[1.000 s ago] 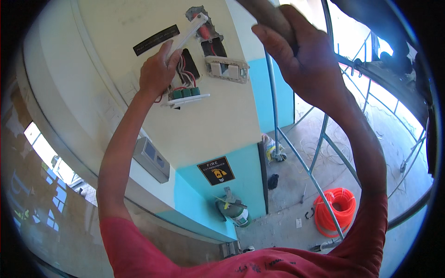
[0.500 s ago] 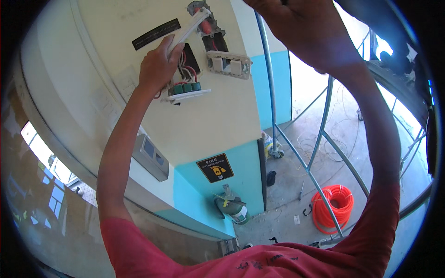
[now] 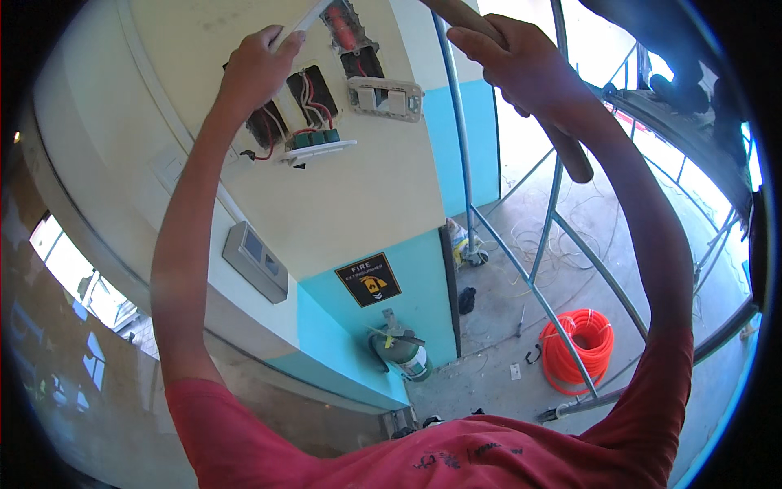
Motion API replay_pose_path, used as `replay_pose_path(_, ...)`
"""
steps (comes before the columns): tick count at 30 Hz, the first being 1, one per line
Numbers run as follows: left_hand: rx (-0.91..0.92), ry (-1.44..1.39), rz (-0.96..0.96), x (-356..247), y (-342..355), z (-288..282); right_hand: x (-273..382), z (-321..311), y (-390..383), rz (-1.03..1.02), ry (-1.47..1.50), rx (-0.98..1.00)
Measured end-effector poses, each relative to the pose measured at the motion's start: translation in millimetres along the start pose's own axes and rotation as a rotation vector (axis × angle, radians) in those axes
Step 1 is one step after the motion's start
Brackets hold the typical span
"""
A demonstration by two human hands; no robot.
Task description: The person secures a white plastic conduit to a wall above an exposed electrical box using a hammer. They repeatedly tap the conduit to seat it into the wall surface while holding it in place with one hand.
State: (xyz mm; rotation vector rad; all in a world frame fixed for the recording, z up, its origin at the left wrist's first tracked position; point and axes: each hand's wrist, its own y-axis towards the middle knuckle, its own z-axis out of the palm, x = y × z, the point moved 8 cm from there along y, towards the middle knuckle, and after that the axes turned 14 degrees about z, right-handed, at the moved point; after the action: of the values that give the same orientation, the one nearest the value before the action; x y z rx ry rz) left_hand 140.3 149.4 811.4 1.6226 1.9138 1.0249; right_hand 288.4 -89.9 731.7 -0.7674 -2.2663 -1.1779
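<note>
My left hand (image 3: pixel 262 72) grips a slim white strip (image 3: pixel 308 22), raised against the cream wall; its upper end runs to the picture's top edge. My right hand (image 3: pixel 529 69) is closed round a wooden handle (image 3: pixel 575 156), whose far end passes out of view at the top. Beside the strip is a rough cutout (image 3: pixel 344 28) with orange-red conduit in it. Below, a white switch plate (image 3: pixel 384 99) hangs loose from its box. Another plate with green modules (image 3: pixel 316 138) dangles on red and white wires from an open wall box (image 3: pixel 313 96).
A grey wall-mounted device (image 3: pixel 256 261) sits at lower left. Below the fire sign (image 3: pixel 368 279) is an extinguisher (image 3: pixel 401 352). Metal scaffold tubes (image 3: pixel 461 122) stand at right, before a coil of orange conduit (image 3: pixel 577 350) and loose wires on the floor.
My right hand has come lower, bringing the wooden handle into view. My left hand and the strip sit higher and further left in the picture, and the whole view has shifted slightly.
</note>
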Motion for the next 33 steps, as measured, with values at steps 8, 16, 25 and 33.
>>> replay_pose_path(8, -0.186, 0.146, 0.074, 15.0, -23.1, 26.5, 44.1, -20.7, -41.0, -0.271, -0.041, -0.215)
replay_pose_path(16, -0.168, 0.094, 0.027, 20.0, -29.3, 35.6, 81.9, -31.1, -55.5, -0.244, 0.004, -0.046)
replay_pose_path(25, -0.217, 0.243, 0.096, 7.2, -26.2, 30.6, 116.6, -37.1, -65.2, -0.575, -0.080, -0.347)
replay_pose_path(33, -0.081, 0.193, 0.107, 18.4, -11.2, 18.5, 109.9, -35.3, -29.4, -0.380, -0.026, -0.252)
